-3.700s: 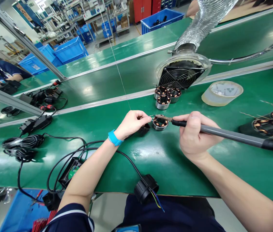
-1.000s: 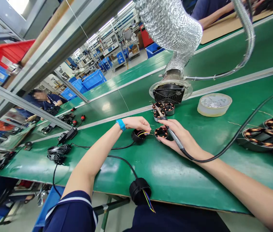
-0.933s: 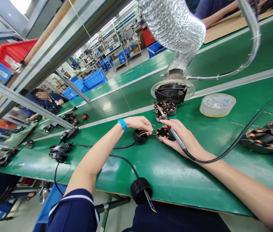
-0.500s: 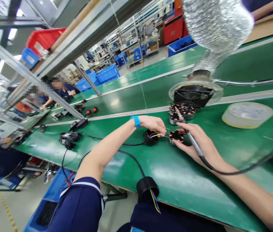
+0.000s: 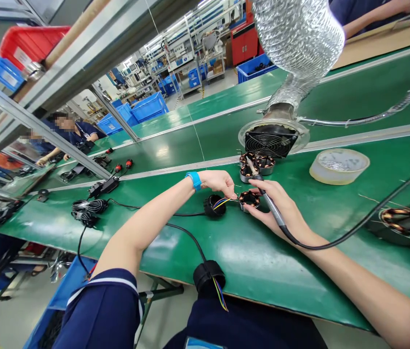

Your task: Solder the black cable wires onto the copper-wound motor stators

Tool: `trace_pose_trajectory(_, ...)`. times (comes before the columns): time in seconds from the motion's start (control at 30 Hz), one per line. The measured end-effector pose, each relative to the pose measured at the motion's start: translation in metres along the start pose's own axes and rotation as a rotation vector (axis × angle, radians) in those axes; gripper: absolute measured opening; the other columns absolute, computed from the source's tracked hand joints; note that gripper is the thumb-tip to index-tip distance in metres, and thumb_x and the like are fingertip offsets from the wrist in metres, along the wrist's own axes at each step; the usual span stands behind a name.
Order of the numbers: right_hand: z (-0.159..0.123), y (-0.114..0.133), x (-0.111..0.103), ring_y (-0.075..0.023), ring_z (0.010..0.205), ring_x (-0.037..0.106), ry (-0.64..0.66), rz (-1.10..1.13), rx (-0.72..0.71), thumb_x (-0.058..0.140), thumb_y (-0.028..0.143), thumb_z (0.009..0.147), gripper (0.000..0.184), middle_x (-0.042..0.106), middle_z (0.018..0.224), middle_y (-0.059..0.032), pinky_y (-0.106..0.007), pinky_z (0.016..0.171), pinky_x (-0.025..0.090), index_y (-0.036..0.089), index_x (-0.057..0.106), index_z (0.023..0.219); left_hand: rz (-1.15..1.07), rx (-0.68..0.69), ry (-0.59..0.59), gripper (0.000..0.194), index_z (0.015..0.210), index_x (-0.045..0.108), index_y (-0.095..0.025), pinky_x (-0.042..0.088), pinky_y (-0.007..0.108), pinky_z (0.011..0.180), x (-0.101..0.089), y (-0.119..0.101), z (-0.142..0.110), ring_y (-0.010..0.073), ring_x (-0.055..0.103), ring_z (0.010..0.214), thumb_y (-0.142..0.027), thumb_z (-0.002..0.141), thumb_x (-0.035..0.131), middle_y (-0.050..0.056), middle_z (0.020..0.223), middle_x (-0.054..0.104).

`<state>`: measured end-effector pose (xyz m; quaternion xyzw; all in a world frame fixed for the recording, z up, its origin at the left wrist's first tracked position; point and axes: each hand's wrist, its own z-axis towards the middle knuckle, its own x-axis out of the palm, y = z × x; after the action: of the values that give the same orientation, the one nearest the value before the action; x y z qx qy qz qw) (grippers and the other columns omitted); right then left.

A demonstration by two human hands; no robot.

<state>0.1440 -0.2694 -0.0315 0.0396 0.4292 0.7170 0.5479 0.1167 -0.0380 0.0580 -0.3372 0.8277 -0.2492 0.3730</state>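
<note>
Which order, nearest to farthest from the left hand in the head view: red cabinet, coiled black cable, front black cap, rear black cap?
From the left hand:
1. Rear black cap, just below it
2. Front black cap, at the table's near edge
3. Coiled black cable, off left
4. Red cabinet, far background

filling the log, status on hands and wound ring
Left hand pinching coloured wires. Right hand on wound ring, soldering iron in grip. Cord along right forearm.
</note>
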Motion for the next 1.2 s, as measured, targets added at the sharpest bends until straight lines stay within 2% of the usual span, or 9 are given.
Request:
trace_pose_trajectory(0.13,0.000,0.000,-0.001,-0.0252,0.107,0.069,0.005,0.013,-0.008,0.072,0.030,0.093,0.055,0.060,0.130,-0.0106,-0.039,0.091,0.059,0.026,0.053,0.143,-0.013,-0.001,0.221,0.039,0.072,0.079,-0.013,0.012,0.028,0.051,-0.010,0.000,-0.006,0.0083,0.031,0.050,-0.050,0.066,0.083,0.005,0.064,0.064)
trace_pose_trajectory(0.2,-0.001,0.000,-0.001,-0.0252,0.107,0.068,0.004,0.017,-0.010,0.072,0.029,0.093,0.054,0.060,0.130,-0.0107,-0.039,0.092,0.059,0.026,0.053,0.144,-0.007,0.011,0.246,0.038,0.076,0.081,-0.013,0.013,0.027,0.050,-0.011,0.001,-0.008,0.0081,0.031,0.050,-0.049,0.069,0.081,0.006,0.066,0.066)
trace_pose_trajectory(0.4,-0.001,-0.001,0.000,-0.0254,0.107,0.068,0.009,0.031,0.008,0.071,0.030,0.093,0.055,0.059,0.131,-0.0105,-0.040,0.093,0.059,0.028,0.052,0.144,-0.004,0.045,0.037,0.027,0.063,0.075,-0.015,0.036,0.025,0.061,-0.007,0.006,-0.005,0.0117,0.052,0.063,-0.037,0.058,0.090,0.003,0.065,0.068)
trace_pose_trajectory(0.5,-0.001,0.000,0.000,-0.0250,0.107,0.068,0.001,0.037,0.004,0.071,0.030,0.093,0.055,0.058,0.132,-0.0104,-0.040,0.093,0.059,0.028,0.052,0.144,-0.001,0.046,-0.022,0.037,0.061,0.072,-0.014,0.032,0.026,0.060,-0.006,0.004,-0.009,0.0101,0.047,0.060,-0.044,0.055,0.092,0.001,0.062,0.064)
trace_pose_trajectory(0.63,-0.001,0.000,0.000,-0.0266,0.109,0.067,0.006,0.018,0.005,0.070,0.030,0.093,0.055,0.059,0.130,-0.0104,-0.043,0.095,0.058,0.028,0.052,0.145,-0.051,0.018,-0.031,0.058,0.082,0.080,-0.012,0.019,0.028,0.053,-0.001,-0.004,-0.017,0.0076,0.035,0.056,-0.066,0.063,0.086,0.005,0.075,0.069)
trace_pose_trajectory(0.8,0.001,-0.001,0.001,-0.0254,0.111,0.066,0.000,0.043,-0.013,0.069,0.026,0.093,0.055,0.057,0.132,-0.0103,-0.041,0.096,0.057,0.028,0.051,0.145,-0.016,-0.041,-0.111,0.058,0.068,0.075,-0.012,0.017,0.028,0.054,0.013,-0.012,-0.014,0.0084,0.034,0.057,-0.066,0.052,0.089,0.001,0.062,0.058)
trace_pose_trajectory(0.93,0.000,0.000,0.004,-0.0234,0.113,0.063,0.006,0.101,-0.005,0.068,0.021,0.093,0.056,0.055,0.133,-0.0101,-0.039,0.100,0.054,0.028,0.050,0.146,-0.050,-0.076,-0.095,0.050,0.071,0.074,-0.013,0.016,0.028,0.054,0.020,-0.020,-0.021,0.0091,0.033,0.056,-0.056,0.050,0.087,-0.001,0.059,0.056)
trace_pose_trajectory(1.07,0.003,-0.006,0.008,-0.0207,0.109,0.062,0.029,0.190,-0.031,0.071,0.018,0.089,0.063,0.054,0.130,-0.0091,-0.034,0.097,0.052,0.027,0.048,0.147,-0.091,-0.081,-0.049,0.051,0.070,0.068,-0.014,0.015,0.028,0.056,0.015,-0.015,-0.024,0.0088,0.028,0.056,-0.060,0.055,0.084,-0.004,0.058,0.049)
trace_pose_trajectory(1.2,0.007,-0.013,0.008,-0.0190,0.100,0.061,0.035,0.138,-0.004,0.078,0.018,0.082,0.073,0.053,0.128,-0.0075,-0.031,0.090,0.052,0.029,0.047,0.147,-0.085,-0.086,0.034,0.058,0.071,0.064,-0.015,0.013,0.027,0.056,0.008,-0.009,-0.015,0.0089,0.027,0.057,-0.067,0.057,0.084,-0.003,0.064,0.051)
